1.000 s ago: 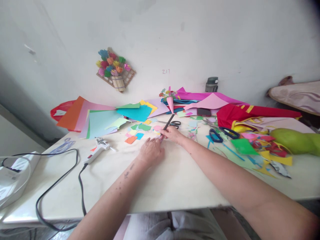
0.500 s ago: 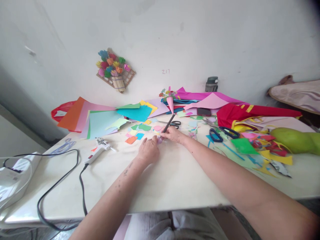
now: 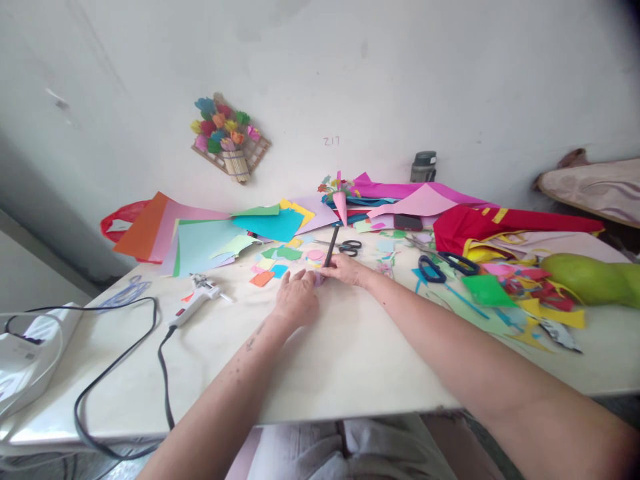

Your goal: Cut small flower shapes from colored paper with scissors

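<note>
My right hand [image 3: 345, 271] is closed around a black pen-like stick [image 3: 331, 247], which stands nearly upright with its lower end at a small purple paper piece [image 3: 319, 279]. Beside it, my left hand [image 3: 297, 297] rests on the table with its fingertips at the purple piece's left edge. Paper cut-outs lie just beyond my left hand, among them an orange one [image 3: 263, 279], a blue one [image 3: 279, 271] and a pink round one [image 3: 315, 255]. Black-handled scissors [image 3: 350, 247] lie behind my right hand.
A white glue gun [image 3: 197, 300] with its black cord lies left, near a white power strip [image 3: 43, 340]. Coloured sheets [image 3: 205, 243] and a pink paper cone [image 3: 340, 207] are along the back. At right are larger scissors [image 3: 457, 263], scraps and a green object [image 3: 583, 280].
The black stick has tilted from leaning right to more upright, its top moving left. My hands have stayed in nearly the same place.
</note>
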Demonstrator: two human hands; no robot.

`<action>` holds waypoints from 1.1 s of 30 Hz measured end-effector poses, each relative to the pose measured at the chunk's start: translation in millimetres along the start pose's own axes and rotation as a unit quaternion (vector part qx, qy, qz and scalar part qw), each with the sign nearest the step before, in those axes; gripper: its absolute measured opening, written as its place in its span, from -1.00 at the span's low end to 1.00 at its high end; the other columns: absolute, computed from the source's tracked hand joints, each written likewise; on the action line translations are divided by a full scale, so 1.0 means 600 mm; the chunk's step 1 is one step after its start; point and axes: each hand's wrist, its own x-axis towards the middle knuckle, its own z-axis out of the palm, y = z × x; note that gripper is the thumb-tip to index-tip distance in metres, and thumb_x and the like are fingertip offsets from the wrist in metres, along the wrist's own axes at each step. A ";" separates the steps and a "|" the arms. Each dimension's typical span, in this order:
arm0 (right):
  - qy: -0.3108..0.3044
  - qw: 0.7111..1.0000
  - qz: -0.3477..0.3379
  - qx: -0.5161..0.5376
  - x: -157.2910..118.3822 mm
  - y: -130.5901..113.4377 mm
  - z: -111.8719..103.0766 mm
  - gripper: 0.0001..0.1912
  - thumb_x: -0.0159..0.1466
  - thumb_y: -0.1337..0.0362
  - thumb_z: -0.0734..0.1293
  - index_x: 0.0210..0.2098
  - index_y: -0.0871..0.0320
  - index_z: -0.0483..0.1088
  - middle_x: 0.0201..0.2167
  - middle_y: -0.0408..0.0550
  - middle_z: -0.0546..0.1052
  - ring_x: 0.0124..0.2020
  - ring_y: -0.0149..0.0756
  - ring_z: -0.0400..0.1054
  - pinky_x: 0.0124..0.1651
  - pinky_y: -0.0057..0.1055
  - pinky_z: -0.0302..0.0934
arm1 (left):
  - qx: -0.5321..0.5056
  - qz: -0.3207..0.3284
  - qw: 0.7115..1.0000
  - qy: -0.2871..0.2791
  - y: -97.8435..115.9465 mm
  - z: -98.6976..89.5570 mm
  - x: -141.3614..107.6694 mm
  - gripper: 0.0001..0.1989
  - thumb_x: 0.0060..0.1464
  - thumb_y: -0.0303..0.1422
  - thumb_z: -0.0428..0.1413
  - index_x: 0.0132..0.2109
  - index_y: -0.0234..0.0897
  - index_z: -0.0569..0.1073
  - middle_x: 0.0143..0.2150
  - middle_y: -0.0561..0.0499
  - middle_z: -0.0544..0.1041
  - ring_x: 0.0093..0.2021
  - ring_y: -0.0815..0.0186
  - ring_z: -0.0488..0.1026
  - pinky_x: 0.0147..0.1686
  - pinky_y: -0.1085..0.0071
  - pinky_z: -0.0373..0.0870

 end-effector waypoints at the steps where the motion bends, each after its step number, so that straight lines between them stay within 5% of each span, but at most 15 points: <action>1: -0.001 1.000 0.001 -0.003 0.000 -0.001 0.000 -0.77 0.19 0.19 0.33 -0.45 0.24 0.47 -0.51 -0.12 0.50 -0.41 -0.31 0.35 -0.29 -0.42 0.20 | -0.002 0.001 1.000 0.002 0.000 0.000 0.000 -0.53 0.02 -0.57 -0.07 0.12 -0.32 0.27 0.20 -0.18 0.43 0.37 0.24 0.09 0.36 0.11 -0.13; 33: -0.004 0.999 -0.026 -0.039 0.005 0.008 0.001 -0.70 0.22 0.12 0.33 -0.39 0.26 0.52 -0.46 -0.06 0.55 -0.39 -0.29 0.38 -0.29 -0.41 0.24 | -0.030 -0.008 0.999 0.007 0.000 0.004 0.001 -0.56 0.02 -0.58 -0.09 0.07 -0.28 0.28 0.14 -0.15 0.45 0.24 0.23 0.30 0.35 0.12 -0.15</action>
